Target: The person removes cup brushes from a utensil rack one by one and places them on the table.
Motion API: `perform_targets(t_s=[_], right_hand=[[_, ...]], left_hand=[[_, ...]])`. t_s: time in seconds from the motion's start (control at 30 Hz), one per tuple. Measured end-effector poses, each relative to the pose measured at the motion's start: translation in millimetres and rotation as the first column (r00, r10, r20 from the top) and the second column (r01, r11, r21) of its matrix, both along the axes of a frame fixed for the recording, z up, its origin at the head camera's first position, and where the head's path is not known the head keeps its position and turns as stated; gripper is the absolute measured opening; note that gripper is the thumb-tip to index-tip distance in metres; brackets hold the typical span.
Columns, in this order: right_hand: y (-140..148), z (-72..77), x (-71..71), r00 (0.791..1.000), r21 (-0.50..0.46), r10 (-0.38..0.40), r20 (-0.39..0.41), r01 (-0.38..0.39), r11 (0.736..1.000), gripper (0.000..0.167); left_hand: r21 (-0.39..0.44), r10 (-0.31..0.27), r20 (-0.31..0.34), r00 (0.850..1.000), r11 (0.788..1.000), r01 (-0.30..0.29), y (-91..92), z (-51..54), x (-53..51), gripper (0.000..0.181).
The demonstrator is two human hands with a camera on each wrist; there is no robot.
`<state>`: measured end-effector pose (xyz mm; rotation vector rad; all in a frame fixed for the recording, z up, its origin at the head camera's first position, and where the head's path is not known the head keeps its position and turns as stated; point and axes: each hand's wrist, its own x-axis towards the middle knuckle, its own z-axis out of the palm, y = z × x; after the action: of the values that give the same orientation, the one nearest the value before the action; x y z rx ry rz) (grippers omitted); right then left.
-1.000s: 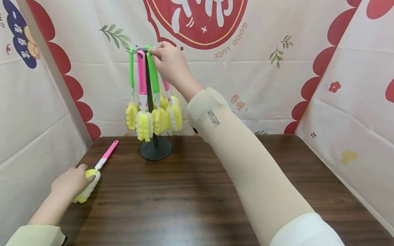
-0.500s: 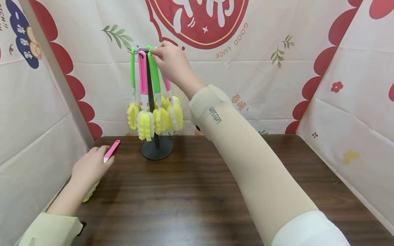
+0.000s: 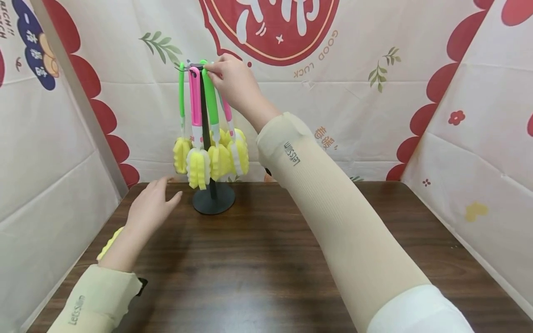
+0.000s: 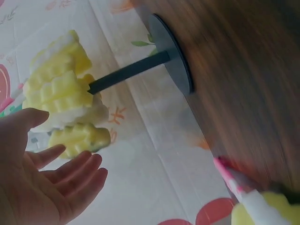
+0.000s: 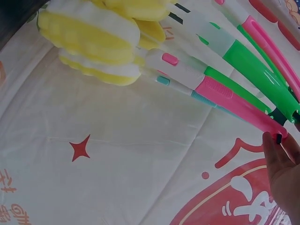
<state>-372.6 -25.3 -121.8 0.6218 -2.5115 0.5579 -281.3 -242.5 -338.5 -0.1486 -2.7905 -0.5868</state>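
Observation:
Several sponge brushes with pink or green handles hang from a black rack (image 3: 213, 199); a pink-handled one (image 3: 195, 99) faces the front, beside a green-handled one (image 3: 211, 104). At the rack's top my right hand (image 3: 239, 85) pinches with thumb and finger by the hook end; in the right wrist view this hand (image 5: 285, 178) is at the tip of a pink handle (image 5: 232, 101). My left hand (image 3: 147, 208), left of the rack, has its fingers spread and holds nothing. Another brush (image 3: 109, 243) lies on the table, mostly covered by my left forearm; its pink handle (image 4: 227, 173) shows in the left wrist view.
A dark wooden table (image 3: 266, 259) stretches to the right and front. Printed cloth (image 3: 333, 115) hangs behind it, with cloth walls at the left (image 3: 46, 185) and right (image 3: 479, 162).
My left hand has left the lying brush and moved forward and right towards the rack, its fingers opening out. My right hand has stayed at the rack's top.

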Motion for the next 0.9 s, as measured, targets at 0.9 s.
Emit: perform_targets(t_s=[0.9], right_hand=[[-2,0.0,-3.6,1.000,0.011,-0.017,-0.020,0.018,1.000,0.037]], left_hand=[[0.220,-0.046,-0.099,0.994,0.973,0.067,37.3,-2.1,-43.2,0.088]])
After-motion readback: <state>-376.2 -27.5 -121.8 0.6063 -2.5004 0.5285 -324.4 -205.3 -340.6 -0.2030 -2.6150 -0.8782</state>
